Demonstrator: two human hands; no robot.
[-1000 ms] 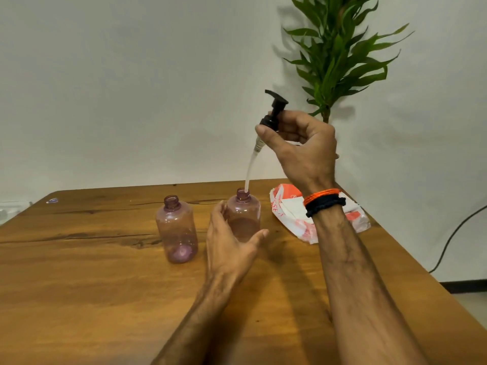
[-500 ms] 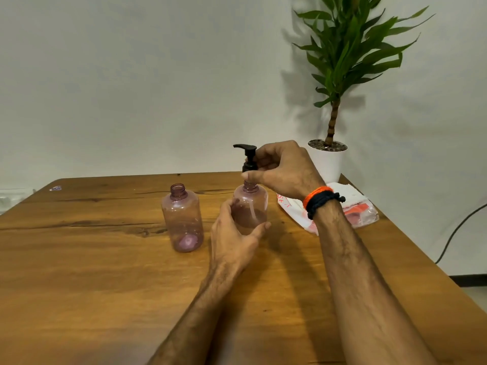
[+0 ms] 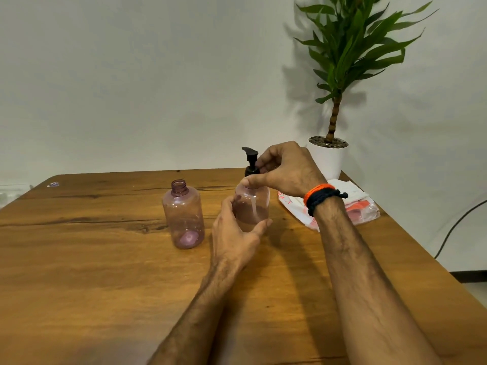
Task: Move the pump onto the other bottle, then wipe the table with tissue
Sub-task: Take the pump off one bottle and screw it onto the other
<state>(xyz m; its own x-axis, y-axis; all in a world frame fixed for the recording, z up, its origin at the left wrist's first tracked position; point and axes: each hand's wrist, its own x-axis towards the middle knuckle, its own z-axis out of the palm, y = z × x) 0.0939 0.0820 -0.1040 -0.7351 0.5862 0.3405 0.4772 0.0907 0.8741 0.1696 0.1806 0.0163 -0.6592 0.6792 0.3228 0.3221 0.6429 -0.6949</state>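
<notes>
Two clear pink bottles stand on the wooden table [image 3: 92, 272]. The left bottle [image 3: 183, 217] has an open neck and nothing on it. The right bottle [image 3: 253, 206] carries the black pump [image 3: 250, 160] on its neck, spout pointing left, with its tube inside. My right hand [image 3: 286, 168] pinches the pump's collar from the right with thumb and fingers. My left hand [image 3: 235, 230] wraps around the right bottle's lower body from the front. A tissue pack [image 3: 358, 206], white and orange, lies on the table to the right behind my right wrist.
A potted plant [image 3: 329, 156] in a white pot stands at the table's far right corner against the wall. A dark cable [image 3: 456, 227] hangs past the right table edge. A small sticker [image 3: 53, 184] lies at the far left corner.
My right hand has lowered the pump, sliding its tube down into the right bottle until the collar sits on the neck. My left hand has stayed around that bottle.
</notes>
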